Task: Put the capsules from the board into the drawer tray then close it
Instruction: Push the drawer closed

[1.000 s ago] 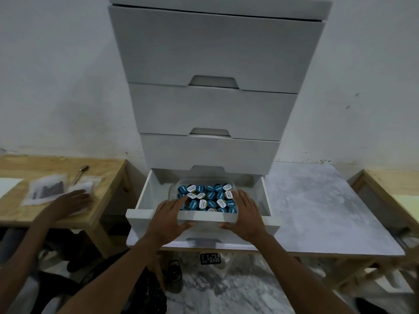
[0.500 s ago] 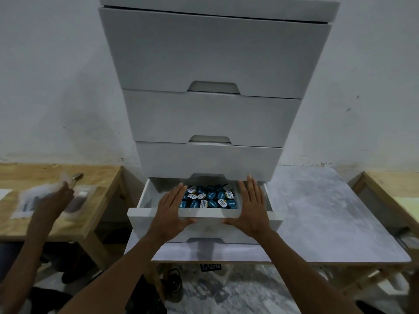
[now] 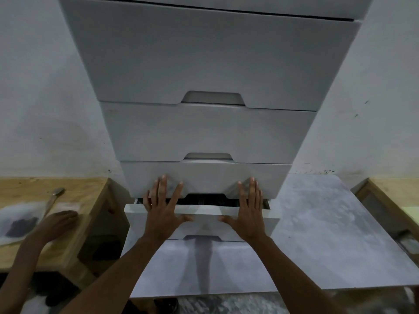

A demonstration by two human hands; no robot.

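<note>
The white bottom drawer (image 3: 204, 223) of the drawer unit (image 3: 208, 64) stands almost shut, with only a narrow dark gap (image 3: 204, 199) left at its top. My left hand (image 3: 162, 214) and my right hand (image 3: 248, 214) lie flat on the drawer's front, palms down, fingers spread and reaching up onto the drawer above. The tray and the capsules are hidden inside the drawer.
The drawer unit stands on a grey marbled table (image 3: 317, 234) against a white wall. A wooden table (image 3: 86, 200) at the left holds plastic bags (image 3: 20, 220) and a metal tool (image 3: 53, 198); another person's hand (image 3: 56, 223) rests there. A second wooden table (image 3: 394, 196) is at the right.
The bottom drawer has slid in from wide open to nearly shut under both my palms. The capsules have gone out of sight. My view has moved closer to the unit.
</note>
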